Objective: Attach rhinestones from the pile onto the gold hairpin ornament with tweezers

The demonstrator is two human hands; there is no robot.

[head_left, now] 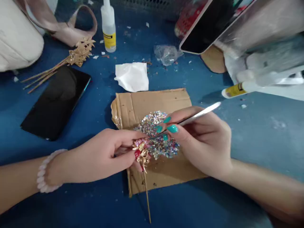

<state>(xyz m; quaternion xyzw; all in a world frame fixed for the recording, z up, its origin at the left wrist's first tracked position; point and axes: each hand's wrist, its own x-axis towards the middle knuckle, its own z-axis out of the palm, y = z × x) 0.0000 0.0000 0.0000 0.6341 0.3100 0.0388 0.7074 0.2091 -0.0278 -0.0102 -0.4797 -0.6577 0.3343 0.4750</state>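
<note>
I see a shiny gold metal hairpin, polished steel tweezers, glittering rhinestones on rough brown cardboard, a glossy black phone, and crumpled matt tissue.

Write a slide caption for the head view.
Left hand holds a gold flower hairpin while right hand works silver tweezers over glittering rhinestones.

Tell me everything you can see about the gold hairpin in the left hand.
The gold hairpin looks like thin gilt metal: an ornate leaf-and-flower head with pinkish stones, and a long slender stem running down toward the near edge of the blue table. The left hand pinches its head between thumb and fingers, over the cardboard sheet, beside the pile of sequins. The tweezers in the right hand point at its head.
</note>
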